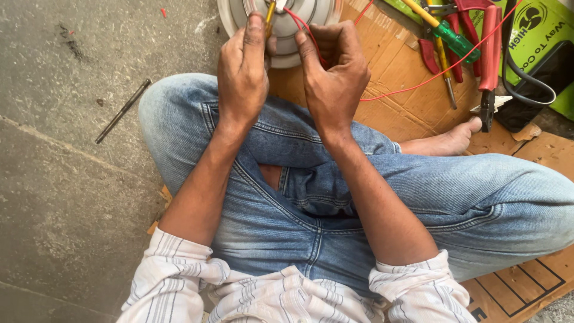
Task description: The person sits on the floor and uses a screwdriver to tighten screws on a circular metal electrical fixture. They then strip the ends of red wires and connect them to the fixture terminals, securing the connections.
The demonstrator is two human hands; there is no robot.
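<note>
Head view: left hand [242,72] pinches a yellow-handled tool [270,18], right hand [335,75] grips a red wire [418,84], both at a round white motor [287,27] on far cardboard [412,107]. A slipping tip could nick the wire; pliers [487,60] lie right.

You sit cross-legged on flattened brown cardboard [418,104] spread over a grey concrete floor [60,179]. On the cardboard, far right, lie red-handled pliers [490,60] and a green-handled screwdriver [454,39]; a thin dark metal rod [123,111] lies on the bare concrete at left.
</note>
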